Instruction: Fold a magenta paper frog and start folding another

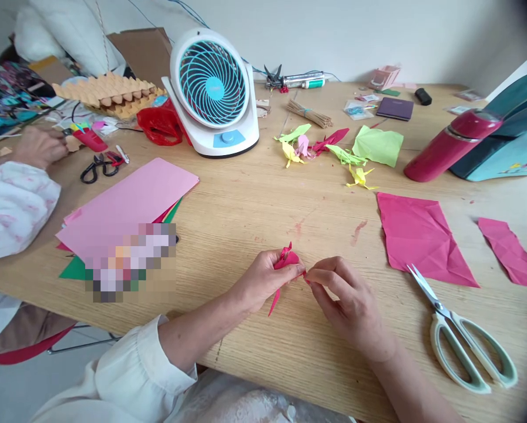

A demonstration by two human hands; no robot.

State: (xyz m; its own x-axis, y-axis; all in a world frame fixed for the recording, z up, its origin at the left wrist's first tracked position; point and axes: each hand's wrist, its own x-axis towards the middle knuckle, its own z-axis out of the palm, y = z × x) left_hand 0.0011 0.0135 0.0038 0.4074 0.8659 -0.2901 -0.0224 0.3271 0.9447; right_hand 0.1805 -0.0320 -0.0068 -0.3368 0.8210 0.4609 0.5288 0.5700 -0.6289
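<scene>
A small hot-pink folded paper crane (291,259) is held above the front of the table, its pointed ends sticking out up and down. My left hand (263,281) is closed round its body, thumb on top. My right hand (345,296) pinches a thin tip at the crane's right side between thumb and forefinger; the fingers partly hide that tip. To the right lie a creased hot-pink paper square (422,235), a narrow hot-pink strip (512,251) and white-handled scissors (443,320), their blade points resting on the square.
Several folded paper cranes, one yellow (360,176), lie near a green sheet (378,145). A white fan (214,141) stands behind. A red thermos (452,144) and a blue bag (505,129) are at right. Coloured paper (131,200), pliers (99,168) and another person's hand (40,147) are at left.
</scene>
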